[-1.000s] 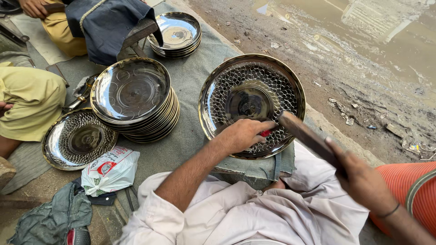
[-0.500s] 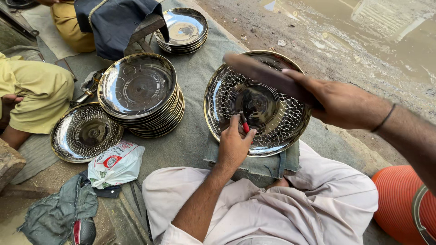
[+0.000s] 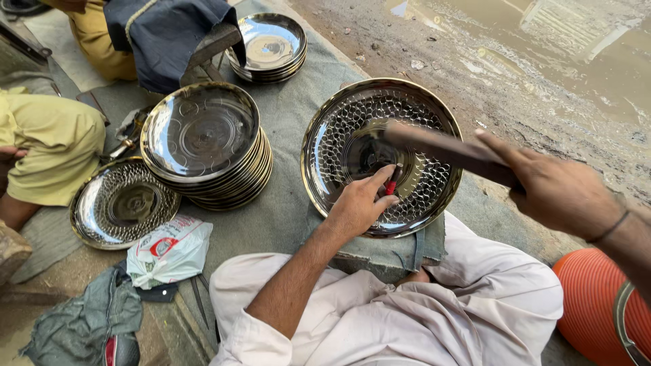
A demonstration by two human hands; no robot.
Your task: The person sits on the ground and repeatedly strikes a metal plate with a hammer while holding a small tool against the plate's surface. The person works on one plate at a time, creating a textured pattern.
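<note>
A patterned metal plate [image 3: 382, 157] is steadied on a folded cloth pad [image 3: 390, 247] across the worker's lap, a small red-handled punch [image 3: 391, 186] being pinched against its centre by the left hand [image 3: 358, 207], whose grip is closed on the tool. Above the plate, a dark hammer [image 3: 451, 152] is held by the right hand [image 3: 559, 193], its grip closed round the handle. To the left of the plate a stack of plain plates [image 3: 203, 146] is seen, with a single patterned plate [image 3: 122, 202] beyond it on the grey mat [image 3: 291, 203]; a second stack [image 3: 270, 46] lies above and left of the plate, near another person's yellow-clad legs [image 3: 54, 146]. A white bag [image 3: 169, 251] lies below the stack. A blow landing off the punch could catch the fingers [image 3: 380, 183], since they are wrapped close to its head. The punch could also skid on the polished surface if it is held tilted, and the pattern would be marred. The plate, resting only on cloth, could shift under impact.
</note>
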